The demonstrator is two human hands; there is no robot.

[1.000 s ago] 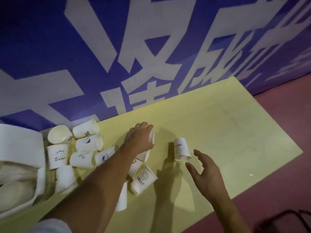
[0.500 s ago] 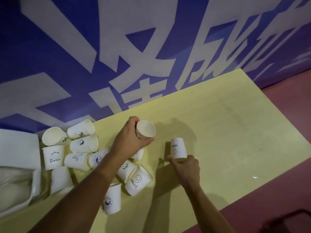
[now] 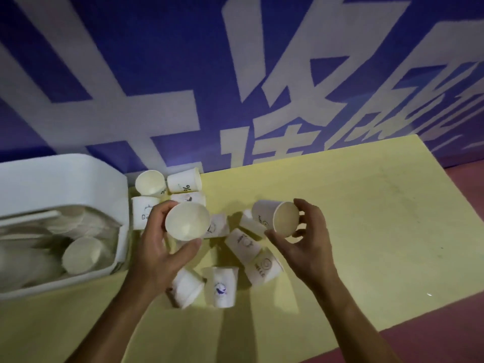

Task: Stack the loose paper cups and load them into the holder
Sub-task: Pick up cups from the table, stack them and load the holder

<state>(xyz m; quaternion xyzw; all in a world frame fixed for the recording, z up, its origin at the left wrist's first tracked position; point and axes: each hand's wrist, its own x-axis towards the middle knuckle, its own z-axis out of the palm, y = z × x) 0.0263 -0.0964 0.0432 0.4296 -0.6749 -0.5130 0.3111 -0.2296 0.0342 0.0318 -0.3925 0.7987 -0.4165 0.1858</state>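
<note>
A: Pale yellow desk, smooth and matt. What lies nearest?

B: Two white paper cups near the front edge: one on its side, blurred, and just right of it one with a blue print, base up.

A: The hands?

B: Both are raised over the scatter. The left hand has fingers and thumb curled round a plain tapered cup, round mouth towards the camera. The right hand grips a printed cup by the rim end, mouth tilted towards the camera, fingers partly spread. The two cups are apart.

A: Under them?

B: Loose printed cups lying at odd angles mid-desk, some touching.

A: Further back?

B: A tight cluster of cups at the back edge against the blue wall with white lettering.

A: The holder?

B: A white rounded plastic box at the left edge, with cups stacked lying inside, blurred.
</note>
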